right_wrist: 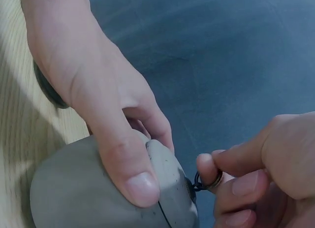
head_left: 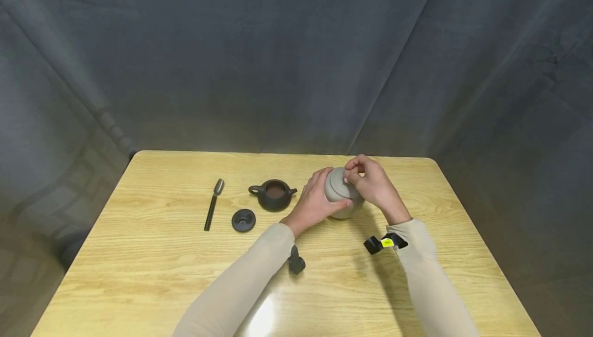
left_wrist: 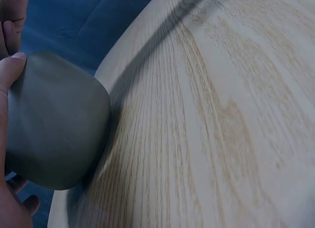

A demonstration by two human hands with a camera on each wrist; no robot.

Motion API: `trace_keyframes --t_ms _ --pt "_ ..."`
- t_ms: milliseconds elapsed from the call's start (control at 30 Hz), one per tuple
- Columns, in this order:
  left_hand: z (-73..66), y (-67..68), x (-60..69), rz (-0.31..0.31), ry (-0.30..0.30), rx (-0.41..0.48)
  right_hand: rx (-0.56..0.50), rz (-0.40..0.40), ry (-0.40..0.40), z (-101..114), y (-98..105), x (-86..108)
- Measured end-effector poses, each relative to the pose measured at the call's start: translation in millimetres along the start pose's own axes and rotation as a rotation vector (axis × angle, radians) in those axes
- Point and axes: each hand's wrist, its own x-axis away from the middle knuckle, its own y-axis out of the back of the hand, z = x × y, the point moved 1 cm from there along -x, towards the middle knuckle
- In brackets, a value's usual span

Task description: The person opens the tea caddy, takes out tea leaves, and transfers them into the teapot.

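A grey rounded jar (head_left: 343,211) stands on the table right of centre, its lid (right_wrist: 170,181) in place with a thin dark seam below. My left hand (head_left: 317,200) grips the jar from the left, thumb across its front in the right wrist view. At the lid's top, my right hand (head_left: 374,185) pinches a small dark ring (right_wrist: 212,181) fixed to the lid's centre. The left wrist view shows the jar's side (left_wrist: 59,124) resting on the wood, with part of the left hand (left_wrist: 11,198) at the frame's edge.
Left of the jar stands an open dark teapot (head_left: 274,202), its spout toward the jar. Its round dark lid (head_left: 243,220) lies in front and to the left. Farther left is a scoop (head_left: 211,211) with a dark handle. A grey curtain (head_left: 259,59) hangs behind the table (head_left: 162,275).
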Motion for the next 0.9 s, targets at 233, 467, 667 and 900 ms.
trace_keyframes --t_ms 233,467,667,900 --pt "2.8 0.7 -1.0 -0.01 -0.004 -0.02 0.029 0.033 -0.019 1 1 -3.0" --pt "1.3 1.1 -1.1 -0.006 -0.001 -0.04 0.049 0.078 -0.035 3 2 -6.0" --pt "-2.2 -3.0 -0.5 0.019 -0.005 -0.042 0.095 0.109 -0.043 1 6 -4.4" --pt "-6.5 -5.8 -0.5 0.043 -0.021 -0.05 0.138 0.117 -0.021 -1 12 -3.8"
